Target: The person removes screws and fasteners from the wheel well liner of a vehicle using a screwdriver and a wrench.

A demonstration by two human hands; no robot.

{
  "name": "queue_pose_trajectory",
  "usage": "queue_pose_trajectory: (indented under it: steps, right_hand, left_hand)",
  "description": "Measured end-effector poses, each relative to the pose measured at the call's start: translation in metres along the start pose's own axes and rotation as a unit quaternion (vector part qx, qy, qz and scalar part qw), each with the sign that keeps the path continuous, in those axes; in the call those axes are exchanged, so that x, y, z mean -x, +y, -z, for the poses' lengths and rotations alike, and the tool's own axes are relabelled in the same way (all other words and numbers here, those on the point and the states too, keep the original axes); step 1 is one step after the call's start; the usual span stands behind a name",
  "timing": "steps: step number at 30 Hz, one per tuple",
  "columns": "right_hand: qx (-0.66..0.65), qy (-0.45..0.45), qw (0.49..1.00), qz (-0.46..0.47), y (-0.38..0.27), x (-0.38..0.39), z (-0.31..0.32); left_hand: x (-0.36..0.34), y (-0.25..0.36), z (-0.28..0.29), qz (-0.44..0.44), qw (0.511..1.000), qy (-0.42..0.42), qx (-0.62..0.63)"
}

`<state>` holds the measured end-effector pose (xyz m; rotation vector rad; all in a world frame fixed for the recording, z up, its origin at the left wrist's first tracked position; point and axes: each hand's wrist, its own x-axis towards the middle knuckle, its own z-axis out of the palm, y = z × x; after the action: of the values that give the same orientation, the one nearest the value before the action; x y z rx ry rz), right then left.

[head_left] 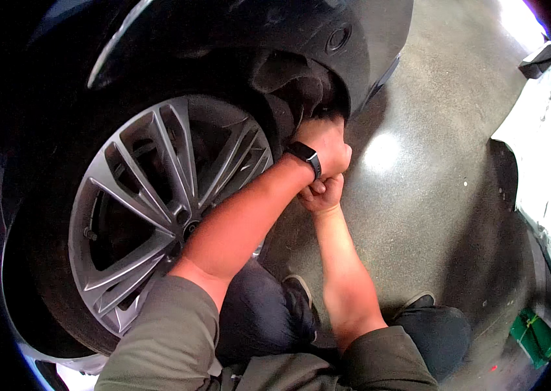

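Observation:
My left hand, with a black watch on its wrist, reaches up to the front lower end of the wheel arch liner. Its fingers are bent, and their tips are hidden against the dark trim. Just below it, my right hand is closed, its fingers curled beneath the left wrist. What either hand grips, if anything, is hidden. Beside my left forearm stands the car wheel, with silver spokes and a dark tyre. Above both hands is the dark bumper, which has a small round sensor.
My bent knees are close beneath my arms, next to the wheel. Grey, shiny concrete floor stretches to the right. A white body panel stands along the right edge, with a green object near its lower end.

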<state>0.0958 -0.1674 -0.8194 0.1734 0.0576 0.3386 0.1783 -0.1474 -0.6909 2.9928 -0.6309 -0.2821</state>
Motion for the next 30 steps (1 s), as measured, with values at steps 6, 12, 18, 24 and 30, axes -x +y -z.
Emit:
queue_pose_trajectory:
  steps: [6,12,18,24,30]
  right_hand:
    - [0.018,0.019,1.0,0.016,0.008,0.0,-0.004]
    - [0.281,0.254,0.926,-0.015,-0.005,0.024,-0.038]
    - [0.273,0.142,0.943,-0.131,0.02,0.019,-0.047]
    - [0.434,0.343,0.83,0.069,0.055,0.07,0.036]
    - [0.581,0.331,0.739,0.084,-0.013,0.113,-0.063]
  left_hand:
    - [0.003,0.0,-0.005,-0.014,0.999,-0.019,-0.027]
    - [0.01,-0.002,-0.01,-0.046,0.994,-0.014,-0.1]
    - [0.002,-0.004,-0.003,-0.046,0.989,-0.087,-0.114]
    - [-0.001,0.003,-0.007,-0.122,0.966,-0.072,-0.216]
    - [0.004,-0.009,-0.016,-0.121,0.951,-0.079,-0.273]
